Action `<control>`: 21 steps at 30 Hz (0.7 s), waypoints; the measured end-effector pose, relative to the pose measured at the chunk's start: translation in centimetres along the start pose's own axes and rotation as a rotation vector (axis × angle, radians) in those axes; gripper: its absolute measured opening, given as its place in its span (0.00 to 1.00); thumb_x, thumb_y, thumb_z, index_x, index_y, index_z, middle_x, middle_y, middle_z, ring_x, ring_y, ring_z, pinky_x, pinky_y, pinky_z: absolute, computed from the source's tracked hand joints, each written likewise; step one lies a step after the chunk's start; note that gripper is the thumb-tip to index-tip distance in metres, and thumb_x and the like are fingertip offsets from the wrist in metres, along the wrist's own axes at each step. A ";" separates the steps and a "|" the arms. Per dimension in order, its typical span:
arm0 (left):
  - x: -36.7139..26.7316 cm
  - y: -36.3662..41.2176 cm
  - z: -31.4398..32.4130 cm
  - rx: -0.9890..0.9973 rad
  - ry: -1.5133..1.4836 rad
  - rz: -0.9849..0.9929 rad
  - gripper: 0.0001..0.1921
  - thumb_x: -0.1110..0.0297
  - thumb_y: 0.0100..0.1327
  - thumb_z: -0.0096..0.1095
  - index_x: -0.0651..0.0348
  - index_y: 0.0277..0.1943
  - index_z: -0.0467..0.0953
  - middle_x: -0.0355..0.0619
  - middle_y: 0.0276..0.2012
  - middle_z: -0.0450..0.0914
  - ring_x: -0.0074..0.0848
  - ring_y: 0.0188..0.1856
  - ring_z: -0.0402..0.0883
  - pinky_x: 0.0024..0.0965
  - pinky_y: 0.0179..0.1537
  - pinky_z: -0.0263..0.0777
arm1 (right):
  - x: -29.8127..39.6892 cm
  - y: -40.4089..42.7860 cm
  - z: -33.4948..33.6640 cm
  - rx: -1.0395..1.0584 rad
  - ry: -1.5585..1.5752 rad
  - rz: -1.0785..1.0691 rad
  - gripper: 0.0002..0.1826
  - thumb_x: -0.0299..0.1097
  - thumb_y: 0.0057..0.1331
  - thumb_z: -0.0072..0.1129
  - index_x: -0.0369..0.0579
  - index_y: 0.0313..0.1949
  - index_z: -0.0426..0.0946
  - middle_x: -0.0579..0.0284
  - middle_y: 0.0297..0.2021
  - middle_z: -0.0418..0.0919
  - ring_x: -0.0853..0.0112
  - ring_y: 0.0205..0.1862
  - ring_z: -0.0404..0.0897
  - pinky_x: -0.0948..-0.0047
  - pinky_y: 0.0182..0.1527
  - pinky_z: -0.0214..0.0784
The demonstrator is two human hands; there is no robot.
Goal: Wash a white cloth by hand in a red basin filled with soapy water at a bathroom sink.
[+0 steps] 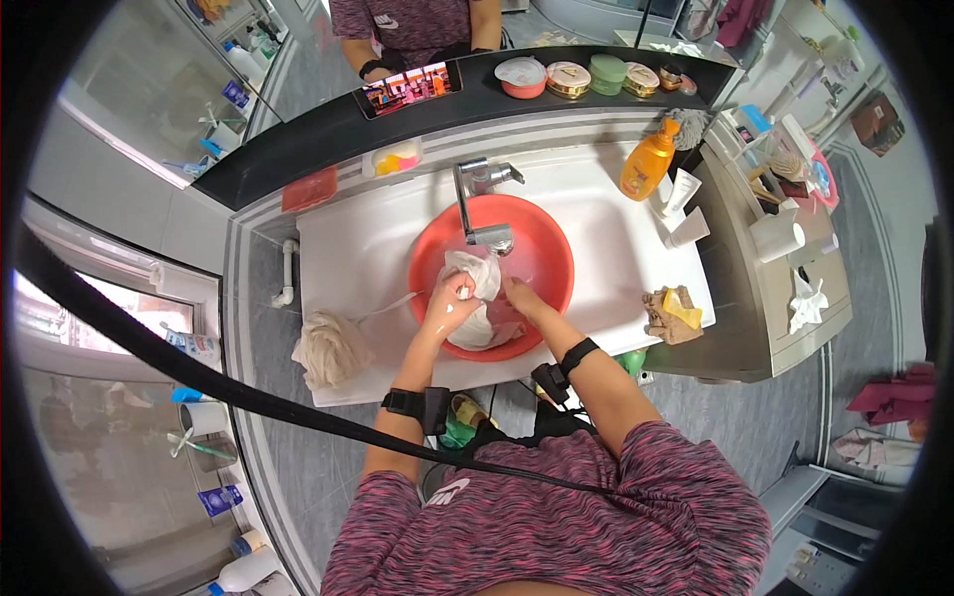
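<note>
A red plastic basin (548, 223) sits in the white washbasin under a chrome faucet (488, 237). In it is cloudy water with a wet white cloth (484, 277). My left hand (449, 302) grips a bunched part of this cloth at the basin's left side; more of the cloth hangs down into the water. At the basin's middle right, beside the cloth, is my right hand (523, 296); its fingertips are low in the basin, and whether they hold anything is not plain. A bundle of off-white fabric (328, 349) lies on the washbasin's left front corner.
An orange pump bottle (648, 164), a white tube (681, 192) and a cup (689, 228) stand at the washbasin's right. A brown cloth with a yellow piece (673, 314) lies at its right front corner. A phone (410, 89) and several cosmetic jars rest on the black shelf (298, 145).
</note>
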State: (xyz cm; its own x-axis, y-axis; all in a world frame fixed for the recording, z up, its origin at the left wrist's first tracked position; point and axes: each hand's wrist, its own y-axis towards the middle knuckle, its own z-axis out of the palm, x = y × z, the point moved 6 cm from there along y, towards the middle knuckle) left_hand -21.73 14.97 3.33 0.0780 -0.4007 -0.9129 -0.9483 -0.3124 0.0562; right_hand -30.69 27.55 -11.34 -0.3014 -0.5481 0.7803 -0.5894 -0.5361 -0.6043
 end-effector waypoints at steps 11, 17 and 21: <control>0.0 -2.4 -2.3 0.372 0.349 0.059 0.06 0.75 0.42 0.58 0.53 0.23 0.69 0.36 0.31 0.70 0.31 0.45 0.71 0.46 0.54 0.52 | 4.3 -2.2 2.2 0.239 0.931 -0.003 0.39 0.21 0.56 0.58 0.42 0.64 0.49 0.50 0.55 0.68 0.60 0.55 0.72 0.65 0.55 0.67; 8.2 -1.4 0.1 0.263 0.405 -0.176 0.15 0.73 0.47 0.63 0.49 0.41 0.77 0.38 0.47 0.75 0.34 0.50 0.71 0.43 0.52 0.60 | 3.1 0.6 -1.8 -0.304 0.049 -0.461 0.40 0.23 0.53 0.59 0.39 0.64 0.50 0.43 0.55 0.67 0.54 0.56 0.70 0.58 0.56 0.64; 10.4 -3.0 1.4 0.169 0.567 -0.194 0.43 0.54 0.48 0.71 0.43 0.66 0.55 0.56 0.65 0.57 0.51 0.66 0.56 0.48 0.64 0.53 | 3.2 -1.1 -0.7 -0.503 -0.480 -0.181 0.44 0.44 0.55 0.62 0.50 0.67 0.47 0.43 0.66 0.45 0.49 0.67 0.48 0.45 0.58 0.57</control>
State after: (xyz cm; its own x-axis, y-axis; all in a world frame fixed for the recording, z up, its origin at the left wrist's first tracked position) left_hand -18.53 12.93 -6.89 0.3606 -0.7599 -0.5408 -0.9326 -0.3029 -0.1962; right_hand -31.53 26.82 -8.05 0.1284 -0.7627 0.6339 -0.9079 -0.3476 -0.2343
